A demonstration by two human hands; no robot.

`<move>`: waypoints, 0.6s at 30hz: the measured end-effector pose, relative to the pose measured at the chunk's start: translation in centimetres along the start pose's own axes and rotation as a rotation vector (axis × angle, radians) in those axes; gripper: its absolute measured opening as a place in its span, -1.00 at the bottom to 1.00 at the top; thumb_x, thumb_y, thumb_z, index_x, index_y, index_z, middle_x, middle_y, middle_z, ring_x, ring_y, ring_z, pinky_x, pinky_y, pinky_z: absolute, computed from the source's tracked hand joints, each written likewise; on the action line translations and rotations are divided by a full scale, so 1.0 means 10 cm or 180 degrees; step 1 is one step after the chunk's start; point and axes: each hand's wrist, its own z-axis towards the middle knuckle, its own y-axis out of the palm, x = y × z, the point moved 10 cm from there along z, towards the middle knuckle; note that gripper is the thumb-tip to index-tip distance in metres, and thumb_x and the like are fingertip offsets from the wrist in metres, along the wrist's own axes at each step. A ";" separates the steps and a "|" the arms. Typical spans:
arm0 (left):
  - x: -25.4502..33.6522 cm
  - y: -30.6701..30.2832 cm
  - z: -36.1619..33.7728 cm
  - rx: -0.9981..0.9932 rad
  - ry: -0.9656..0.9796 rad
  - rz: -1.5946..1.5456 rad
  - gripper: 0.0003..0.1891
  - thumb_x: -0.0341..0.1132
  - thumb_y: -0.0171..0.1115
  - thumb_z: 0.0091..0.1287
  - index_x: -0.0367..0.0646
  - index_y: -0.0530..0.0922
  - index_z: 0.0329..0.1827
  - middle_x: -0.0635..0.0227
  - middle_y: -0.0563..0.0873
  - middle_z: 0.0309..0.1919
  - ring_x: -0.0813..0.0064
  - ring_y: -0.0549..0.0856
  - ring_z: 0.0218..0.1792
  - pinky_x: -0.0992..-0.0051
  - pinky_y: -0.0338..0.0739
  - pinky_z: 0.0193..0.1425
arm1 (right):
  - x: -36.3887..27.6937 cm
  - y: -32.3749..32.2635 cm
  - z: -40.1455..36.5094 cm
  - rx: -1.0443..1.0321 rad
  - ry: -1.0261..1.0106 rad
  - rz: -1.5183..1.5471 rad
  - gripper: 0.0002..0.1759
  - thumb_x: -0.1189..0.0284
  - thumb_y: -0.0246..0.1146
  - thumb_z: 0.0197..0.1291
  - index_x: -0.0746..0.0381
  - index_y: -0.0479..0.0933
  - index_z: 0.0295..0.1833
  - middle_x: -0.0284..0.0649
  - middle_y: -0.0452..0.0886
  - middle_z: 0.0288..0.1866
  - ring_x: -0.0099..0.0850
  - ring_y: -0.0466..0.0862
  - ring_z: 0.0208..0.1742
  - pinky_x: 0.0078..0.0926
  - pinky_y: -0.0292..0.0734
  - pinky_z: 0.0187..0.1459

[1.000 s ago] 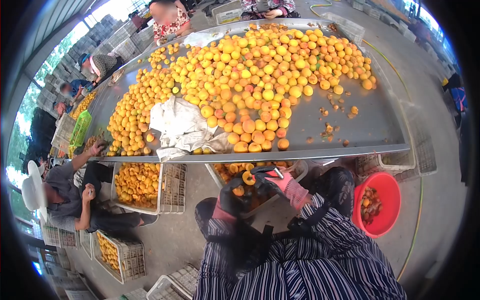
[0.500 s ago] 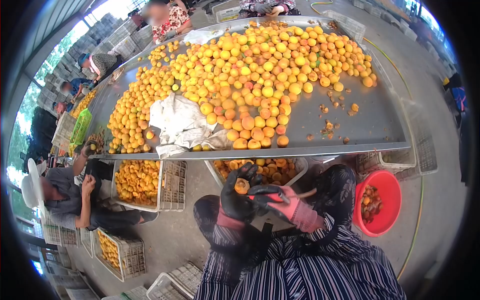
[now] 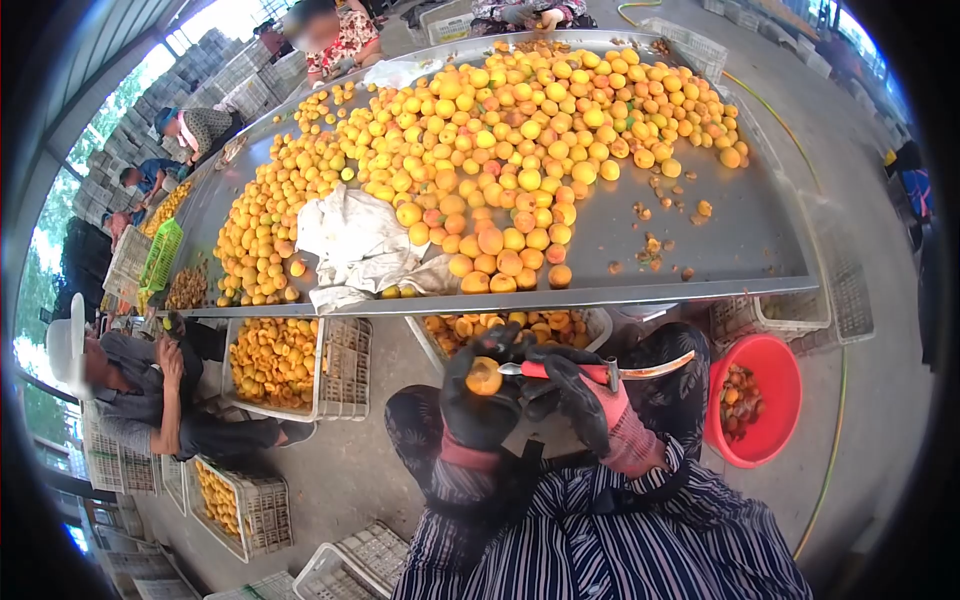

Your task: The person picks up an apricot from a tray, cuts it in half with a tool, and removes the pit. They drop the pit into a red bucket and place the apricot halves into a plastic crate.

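Note:
In my gloved left hand [image 3: 470, 412] is a single apricot [image 3: 484, 376], held between the fingers with its rounded face turned up. My gloved right hand [image 3: 580, 398] is closed round a red-handled pitting tool [image 3: 538, 370]. Its small metal tip points left, right at the apricot's side, and a curved strip sticks out to the right past a metal collar. Both gloves are black over the palms and pink at the cuffs. Just beyond my hands, a crate [image 3: 600, 326] of halved apricots sits partly under the table edge.
A metal table [image 3: 730, 235] carries a large heap of apricots [image 3: 510, 130], a white cloth [image 3: 350, 240] and scattered pits. The red basin [image 3: 785, 405] at my right contains pits. Another crate [image 3: 345, 370] of halves stands left, near a seated person [image 3: 135, 385]. More people work behind.
My right hand has turned, bringing the tool's red handle and metal tip into view beside the apricot. The apricot stays in my left hand. The seated person's hands have come together.

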 end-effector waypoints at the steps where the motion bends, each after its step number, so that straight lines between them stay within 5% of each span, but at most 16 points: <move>1: -0.12 0.03 -0.01 -0.0335 -0.0317 -0.0286 -0.58 -0.13 -0.02 0.37 -0.24 0.41 0.15 0.15 0.53 0.09 0.24 0.52 0.12 0.21 0.47 0.17 | 0.08 -0.12 0.03 0.0068 -0.0088 -0.0015 -0.63 0.42 0.11 0.33 0.39 0.43 0.17 -0.14 0.61 0.02 -0.47 0.64 -0.05 -0.57 0.57 -0.05; 4: -0.24 -0.55 -0.01 0.0403 -0.0263 0.0857 -0.56 -0.08 -0.06 0.39 -0.25 0.43 0.12 0.12 0.57 0.02 0.26 0.58 -0.02 0.27 0.53 0.01 | 0.01 -0.20 0.09 0.0009 -0.0383 -0.0631 -0.64 0.41 0.10 0.34 0.40 0.43 0.16 -0.12 0.60 0.03 -0.47 0.63 -0.02 -0.58 0.57 -0.03; 5: -0.08 -0.69 -0.03 0.0461 0.0383 0.3046 -0.54 -0.05 -0.08 0.39 -0.26 0.43 0.11 0.13 0.59 -0.03 0.26 0.60 -0.07 0.32 0.53 -0.06 | -0.04 -0.15 0.09 -0.0142 -0.0565 -0.1226 -0.64 0.42 0.09 0.35 0.41 0.43 0.16 -0.11 0.60 0.03 -0.46 0.63 -0.02 -0.58 0.57 -0.03; 6: -0.08 -0.65 -0.04 0.0466 0.0369 0.3038 -0.54 -0.05 -0.08 0.39 -0.26 0.43 0.11 0.13 0.59 -0.03 0.26 0.60 -0.07 0.32 0.53 -0.06 | -0.02 -0.15 0.08 -0.0130 -0.0554 -0.1228 -0.64 0.42 0.09 0.35 0.41 0.43 0.16 -0.11 0.60 0.03 -0.46 0.63 -0.02 -0.58 0.57 -0.03; 8: 0.03 -0.49 -0.08 0.0641 0.0592 0.2793 -0.69 -0.61 0.05 0.24 -0.36 0.45 0.07 0.08 0.58 0.04 0.32 0.58 0.08 0.43 0.51 0.11 | 0.09 -0.25 0.09 0.0077 -0.0237 0.0134 -0.65 0.41 0.09 0.35 0.41 0.44 0.14 -0.07 0.59 0.04 -0.44 0.64 -0.03 -0.56 0.59 -0.05; 12: 0.05 -0.35 -0.12 0.0605 0.0139 0.2088 -0.67 -0.61 0.04 0.20 -0.37 0.46 0.06 0.05 0.57 0.05 0.30 0.58 0.08 0.45 0.50 0.12 | 0.02 -0.19 0.04 0.0169 -0.0255 -0.0099 -0.65 0.39 0.09 0.35 0.41 0.44 0.13 -0.06 0.64 -0.06 -0.42 0.68 -0.14 -0.56 0.63 -0.16; 14: -0.01 -0.24 -0.10 0.0467 -0.0078 0.0602 -0.67 -0.63 0.02 0.20 -0.39 0.46 0.05 0.03 0.56 0.04 0.25 0.59 0.06 0.45 0.49 0.12 | 0.13 -0.21 0.07 0.0237 0.0134 -0.0593 -0.63 0.37 0.10 0.34 0.40 0.44 0.13 -0.09 0.68 -0.21 -0.42 0.70 -0.28 -0.58 0.63 -0.26; 18: 0.08 -0.59 -0.08 0.0499 0.0452 0.1145 -0.64 -0.63 0.01 0.22 -0.37 0.43 0.10 0.00 0.56 0.03 0.23 0.60 0.03 0.39 0.51 0.10 | 0.25 -0.27 0.08 0.0292 0.0432 -0.0471 -0.70 0.62 0.11 0.27 0.46 0.46 0.10 -0.01 0.64 -0.06 -0.38 0.68 -0.09 -0.56 0.64 -0.06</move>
